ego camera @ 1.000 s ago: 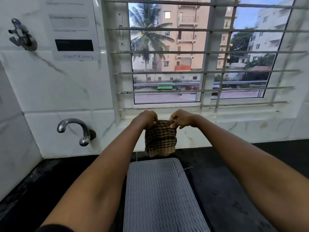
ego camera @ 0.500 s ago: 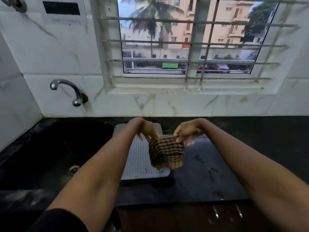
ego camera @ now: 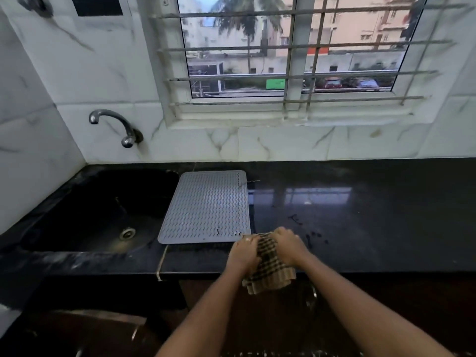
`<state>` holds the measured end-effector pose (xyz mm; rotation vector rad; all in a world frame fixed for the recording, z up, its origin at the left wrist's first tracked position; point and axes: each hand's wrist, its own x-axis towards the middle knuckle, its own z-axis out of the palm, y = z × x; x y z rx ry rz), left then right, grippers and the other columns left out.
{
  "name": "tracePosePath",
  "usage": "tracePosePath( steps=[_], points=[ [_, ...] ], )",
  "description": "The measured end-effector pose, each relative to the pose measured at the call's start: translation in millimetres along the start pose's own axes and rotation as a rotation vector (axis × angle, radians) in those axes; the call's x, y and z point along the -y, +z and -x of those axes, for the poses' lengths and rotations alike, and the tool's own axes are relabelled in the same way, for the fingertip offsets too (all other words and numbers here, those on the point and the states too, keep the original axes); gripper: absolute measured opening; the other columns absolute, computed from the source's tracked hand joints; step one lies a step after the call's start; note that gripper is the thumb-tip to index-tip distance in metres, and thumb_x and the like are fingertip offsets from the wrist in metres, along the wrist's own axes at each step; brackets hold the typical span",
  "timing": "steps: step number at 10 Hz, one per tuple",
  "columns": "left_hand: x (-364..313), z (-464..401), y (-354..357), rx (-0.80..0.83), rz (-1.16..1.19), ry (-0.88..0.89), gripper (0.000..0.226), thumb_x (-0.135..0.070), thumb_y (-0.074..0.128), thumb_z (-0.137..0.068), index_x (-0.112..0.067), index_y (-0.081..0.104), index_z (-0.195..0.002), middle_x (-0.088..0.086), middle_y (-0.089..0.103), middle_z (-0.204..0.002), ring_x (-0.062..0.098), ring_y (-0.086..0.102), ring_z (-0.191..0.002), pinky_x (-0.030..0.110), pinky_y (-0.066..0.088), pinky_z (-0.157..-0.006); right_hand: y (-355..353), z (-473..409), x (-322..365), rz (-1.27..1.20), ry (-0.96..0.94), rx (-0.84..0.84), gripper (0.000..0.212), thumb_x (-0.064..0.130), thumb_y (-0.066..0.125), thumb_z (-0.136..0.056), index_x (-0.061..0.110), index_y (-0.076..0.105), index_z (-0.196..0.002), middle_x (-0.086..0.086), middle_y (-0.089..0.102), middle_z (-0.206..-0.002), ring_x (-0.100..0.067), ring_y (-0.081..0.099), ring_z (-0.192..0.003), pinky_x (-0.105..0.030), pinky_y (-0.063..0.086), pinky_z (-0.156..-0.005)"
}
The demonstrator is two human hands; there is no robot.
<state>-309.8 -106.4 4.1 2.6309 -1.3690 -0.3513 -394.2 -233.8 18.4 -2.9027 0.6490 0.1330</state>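
Note:
A small brown and black checked cloth (ego camera: 268,271) is bunched between both my hands at the front edge of the black counter (ego camera: 360,215). My left hand (ego camera: 243,255) grips its left side and my right hand (ego camera: 289,244) grips its right side. The cloth's lower end hangs over the counter's front edge. Just beyond my hands lies a grey ribbed drying mat (ego camera: 206,207).
A black sink (ego camera: 103,210) is sunk into the counter on the left, with a chrome tap (ego camera: 116,124) on the marble wall above it. A barred window (ego camera: 296,55) stands behind. Dark cabinet fronts (ego camera: 103,325) run below the counter.
My hands have brought the cloth down from window height and back towards me, to the counter's front edge. My view has tilted downward and pulled back.

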Motion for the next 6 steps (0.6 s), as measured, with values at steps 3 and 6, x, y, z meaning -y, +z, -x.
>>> tracePosePath(
  steps=[3,6],
  points=[
    [13.3,32.0,55.0,0.122,-0.220,0.077,0.071,-0.040,0.033,-0.101,-0.016,-0.010,-0.153,0.002,-0.016,-0.161,0.021,-0.013,-0.149,0.038,-0.002,-0.120,75.2,72.1,21.1,0.077,-0.064,-0.102,0.074,0.036,0.075,-0.063,0.015,0.055,-0.132,-0.007,0.044,-0.144,-0.027,0.035,-0.137,-0.039,-0.001,-0.114],
    [6.9,25.2,25.5,0.142,-0.137,0.056,0.061,-0.044,0.037,-0.098,-0.021,0.019,-0.152,0.002,0.019,-0.160,0.022,0.016,-0.147,0.048,0.021,-0.117,37.9,44.7,20.3,0.024,-0.019,0.139,0.063,0.037,0.045,-0.088,0.022,0.023,-0.146,-0.005,0.018,-0.156,-0.028,0.013,-0.142,-0.055,0.015,-0.111]
  ],
)
